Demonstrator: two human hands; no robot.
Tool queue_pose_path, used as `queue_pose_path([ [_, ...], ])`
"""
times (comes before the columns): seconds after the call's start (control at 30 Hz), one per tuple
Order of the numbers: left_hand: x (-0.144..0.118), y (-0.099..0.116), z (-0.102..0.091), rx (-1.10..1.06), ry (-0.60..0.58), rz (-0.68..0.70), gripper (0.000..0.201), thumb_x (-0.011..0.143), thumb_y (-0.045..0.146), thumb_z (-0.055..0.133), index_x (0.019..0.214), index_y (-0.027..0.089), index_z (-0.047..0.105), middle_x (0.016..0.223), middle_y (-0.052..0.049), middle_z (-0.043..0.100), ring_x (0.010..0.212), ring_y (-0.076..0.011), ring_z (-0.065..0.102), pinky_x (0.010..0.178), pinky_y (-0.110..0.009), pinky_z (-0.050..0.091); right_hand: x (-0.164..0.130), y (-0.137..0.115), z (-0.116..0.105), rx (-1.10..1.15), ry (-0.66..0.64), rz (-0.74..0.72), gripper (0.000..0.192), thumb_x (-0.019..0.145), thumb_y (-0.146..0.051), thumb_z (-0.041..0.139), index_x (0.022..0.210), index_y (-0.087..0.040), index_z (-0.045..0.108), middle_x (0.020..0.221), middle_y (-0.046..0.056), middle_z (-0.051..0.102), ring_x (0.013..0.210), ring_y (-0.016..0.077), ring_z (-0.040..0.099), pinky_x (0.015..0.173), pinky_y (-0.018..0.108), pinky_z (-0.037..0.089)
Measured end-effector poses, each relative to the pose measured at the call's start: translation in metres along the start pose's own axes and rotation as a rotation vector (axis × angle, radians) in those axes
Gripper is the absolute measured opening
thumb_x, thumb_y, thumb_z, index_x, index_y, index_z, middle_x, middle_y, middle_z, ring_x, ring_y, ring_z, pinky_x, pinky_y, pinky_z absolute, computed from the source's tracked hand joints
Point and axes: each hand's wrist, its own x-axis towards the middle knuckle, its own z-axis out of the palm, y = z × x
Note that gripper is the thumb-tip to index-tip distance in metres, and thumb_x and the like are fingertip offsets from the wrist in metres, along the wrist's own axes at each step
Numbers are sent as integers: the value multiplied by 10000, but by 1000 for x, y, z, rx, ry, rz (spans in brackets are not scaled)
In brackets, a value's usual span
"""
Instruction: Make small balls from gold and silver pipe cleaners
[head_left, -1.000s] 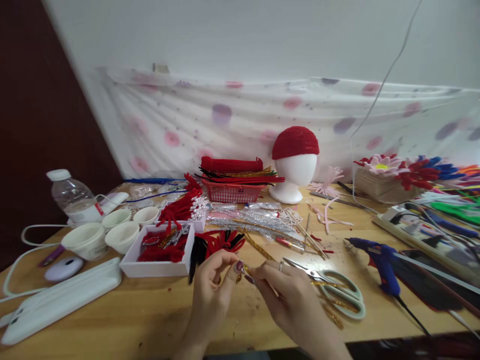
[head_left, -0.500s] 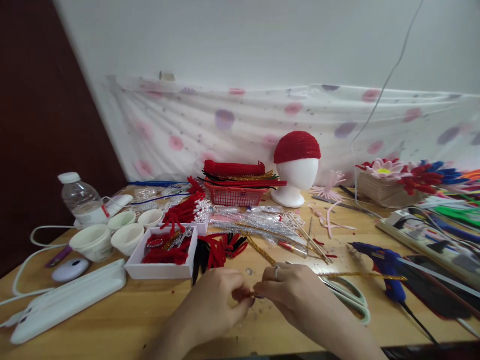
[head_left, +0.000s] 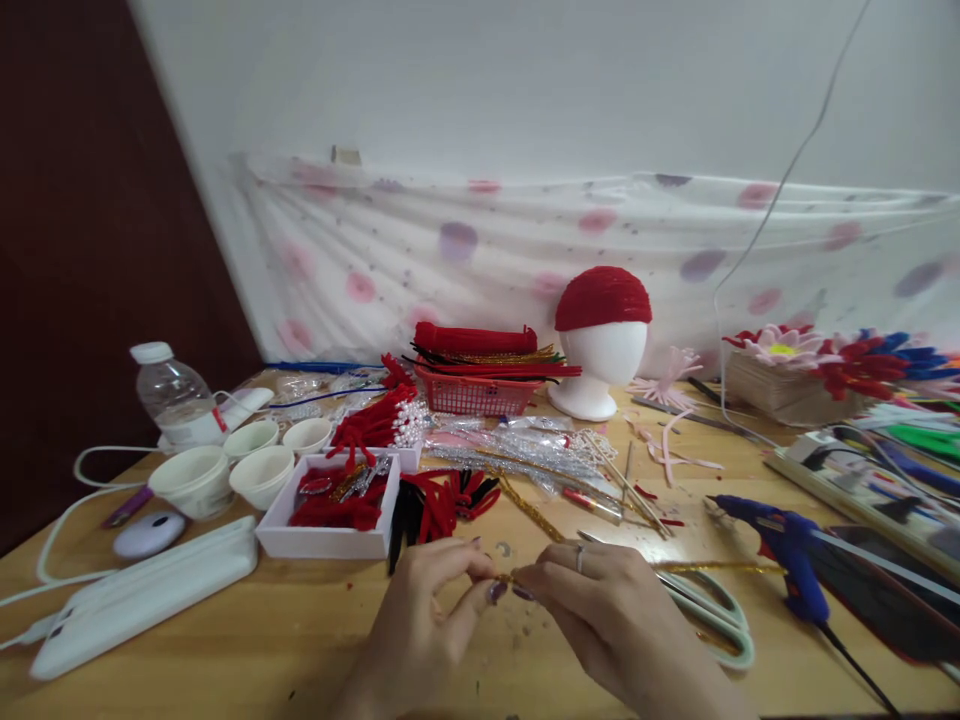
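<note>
My left hand (head_left: 431, 620) and right hand (head_left: 607, 615) pinch 1 gold pipe cleaner (head_left: 720, 567) between fingertips at 6 o'clock; vs 1 s ago they've dropped low to the table (head_left: 225, 650) and the stem now trails toward 3, so twisting's under way. Scissors (head_left: 712, 615) just beyond my right hand; glue gun (head_left: 780, 535) at 3; white box (head_left: 330, 540) at 11; foam head w/ red cap (head_left: 602, 335) at 12.

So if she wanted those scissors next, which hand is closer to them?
Probably the right hand: the scissors lie just beside it on the table. The left hand sits farther away, and both pinch the gold pipe cleaner.
</note>
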Motion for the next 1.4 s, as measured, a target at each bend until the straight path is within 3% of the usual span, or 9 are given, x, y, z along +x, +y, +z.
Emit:
queue_pose_path([
  [0.23, 4, 1, 33, -578, 285, -101, 285, 810, 465, 733, 699, 203, 730, 716, -24, 654, 816, -216, 663, 931, -368, 506, 1, -12, 34, 78, 256, 93, 273, 982, -107, 456, 778, -178, 622, 642, 10, 592, 543, 127, 534, 525, 243, 344],
  [0.4, 4, -6, 48, -715, 372, -221, 376, 780, 559, 732, 742, 186, 739, 815, -23, 590, 789, -192, 609, 720, -295, 512, 1, -11, 48, 86, 283, 155, 264, 994, -130, 432, 840, -176, 641, 675, 26, 615, 571, 136, 571, 545, 234, 382],
  [0.6, 7, 3, 3, -146, -57, 9, 75, 833, 226, 721, 778, 218, 771, 847, -39, 624, 855, -209, 599, 802, -320, 457, 4, 3, 9, -11, -93, 32, 358, 912, -12, 426, 951, -213, 719, 818, 40, 734, 695, 173, 676, 607, 266, 422],
  [0.7, 16, 15, -10, 101, -194, 73, 74, 784, 135, 788, 792, 208, 777, 840, -39, 650, 908, -231, 605, 849, -354, 448, 11, 6, 0, -130, -259, -2, 373, 849, 29, 487, 965, -227, 733, 817, 26, 739, 677, 176, 676, 591, 285, 400],
  [0.87, 28, 29, -11, 344, -295, 194, 95, 845, 119, 723, 773, 176, 746, 816, -39, 659, 892, -242, 614, 913, -436, 429, 18, 7, 0, -204, -279, -20, 387, 771, 68, 498, 914, -221, 712, 784, 12, 741, 662, 180, 670, 573, 294, 390],
  [1.0, 28, 28, -12, 170, -155, 229, 175, 825, 56, 689, 705, 183, 690, 762, -6, 638, 819, -197, 618, 1037, -452, 364, 13, 5, -5, -153, -147, 8, 405, 791, 47, 450, 965, -218, 703, 755, 20, 750, 618, 167, 679, 548, 273, 406],
  [1.13, 24, 20, -5, -161, 69, 154, 189, 870, 213, 666, 682, 194, 658, 755, -19, 609, 754, -187, 598, 715, -298, 466, 5, 1, 3, -45, 38, 75, 312, 917, -54, 411, 962, -210, 677, 694, 22, 738, 550, 155, 670, 505, 250, 419],
  [1.27, 19, 20, 21, -410, 376, 90, 217, 884, 328, 672, 704, 207, 681, 775, -17, 587, 783, -182, 582, 714, -272, 458, 3, -8, 30, 44, 280, 127, 238, 971, -140, 436, 885, -211, 646, 612, 11, 695, 487, 140, 642, 472, 230, 411],
  [1.4, 15, 19, 50, -802, 442, -159, 347, 815, 517, 726, 706, 190, 684, 791, -1, 526, 655, -134, 506, 566, -237, 431, 7, -15, 54, 157, 354, 188, 220, 978, -129, 452, 867, -213, 622, 683, 11, 708, 562, 122, 671, 538, 190, 460],
])
